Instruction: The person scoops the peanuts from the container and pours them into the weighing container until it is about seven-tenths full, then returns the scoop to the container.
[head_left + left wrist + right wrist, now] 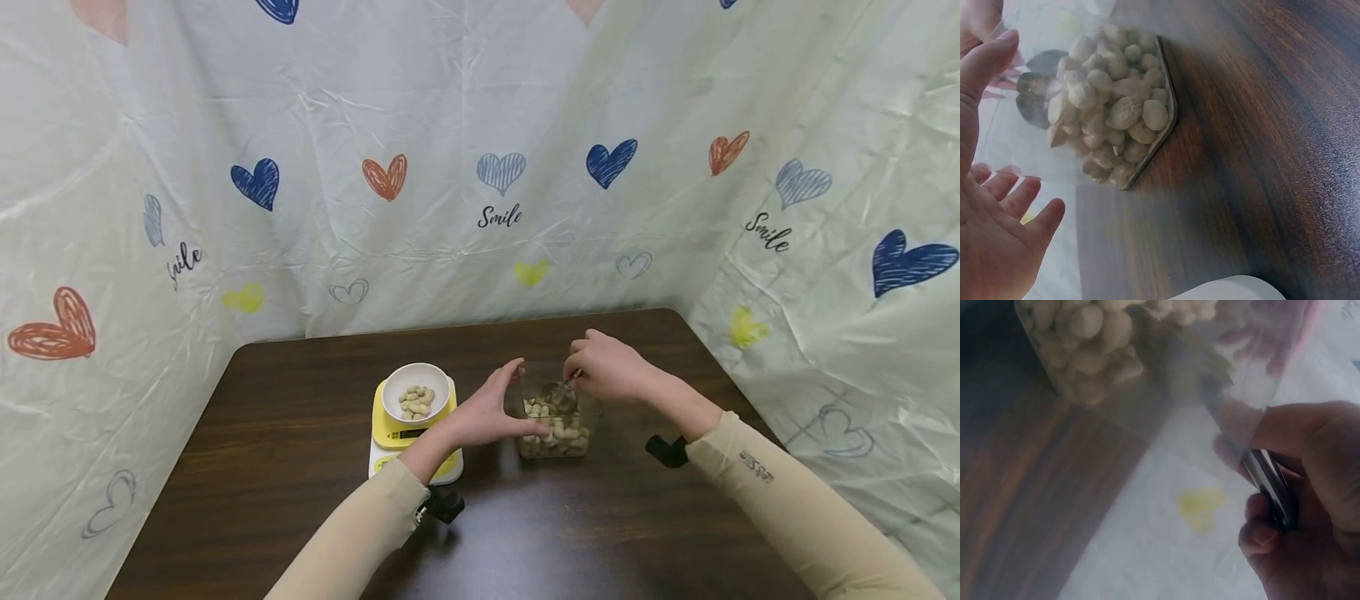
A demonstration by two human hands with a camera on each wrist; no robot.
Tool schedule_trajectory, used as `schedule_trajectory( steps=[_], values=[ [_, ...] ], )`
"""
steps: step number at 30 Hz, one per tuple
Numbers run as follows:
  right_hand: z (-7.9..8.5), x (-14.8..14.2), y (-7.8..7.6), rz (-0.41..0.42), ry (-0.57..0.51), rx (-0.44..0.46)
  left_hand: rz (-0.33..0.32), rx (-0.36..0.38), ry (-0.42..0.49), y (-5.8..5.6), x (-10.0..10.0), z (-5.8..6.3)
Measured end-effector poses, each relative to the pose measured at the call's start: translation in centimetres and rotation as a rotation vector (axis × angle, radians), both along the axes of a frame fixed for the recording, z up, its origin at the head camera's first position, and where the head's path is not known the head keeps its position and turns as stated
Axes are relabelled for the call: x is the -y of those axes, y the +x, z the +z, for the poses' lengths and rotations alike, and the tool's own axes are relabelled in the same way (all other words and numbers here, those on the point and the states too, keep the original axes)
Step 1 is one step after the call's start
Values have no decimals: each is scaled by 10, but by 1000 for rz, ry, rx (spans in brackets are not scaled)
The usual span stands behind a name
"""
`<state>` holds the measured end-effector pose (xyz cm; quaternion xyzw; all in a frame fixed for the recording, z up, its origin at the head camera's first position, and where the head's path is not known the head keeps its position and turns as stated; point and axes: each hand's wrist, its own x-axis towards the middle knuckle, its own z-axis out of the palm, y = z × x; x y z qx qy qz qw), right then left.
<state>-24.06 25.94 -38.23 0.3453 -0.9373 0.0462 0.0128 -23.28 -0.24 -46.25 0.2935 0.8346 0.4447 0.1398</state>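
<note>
A clear plastic container (553, 450), partly filled with unshelled peanuts (1116, 94), stands on the table. My left hand (491, 412) spans its left side, thumb along the near wall and fingertips at the far left corner, holding it. From the right, my right hand (606, 365) grips the metal handle (1269, 487) of a scoop. The scoop's bowl (559, 397) is down inside the container among the peanuts, blurred through the plastic in both wrist views.
Left of the container is a yellow and white kitchen scale (386, 427), bearing a white bowl (390, 405) with several peanuts (417, 402). The dark wooden table (300, 467) ends at a white curtain (420, 250) printed with hearts, close behind and at both sides.
</note>
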Motion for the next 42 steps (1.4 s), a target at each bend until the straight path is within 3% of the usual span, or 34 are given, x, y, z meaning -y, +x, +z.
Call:
schedule_trajectory(
  steps=[7,17,26,34,42],
  values=[
    [13,-12,-6,-30,-57,99,-8,22,-1,0,1,1],
    [9,-12,-15,-37,-60,110,-10,26,0,0,1,1],
    [20,-23,-16,-32,-124,258,-7,24,9,-2,1,0],
    [16,-39,-19,-106,-312,448,-4,-5,15,-3,-1,-3],
    [12,-43,-19,-123,-345,508,2,-13,14,-4,-1,-3]
  ],
)
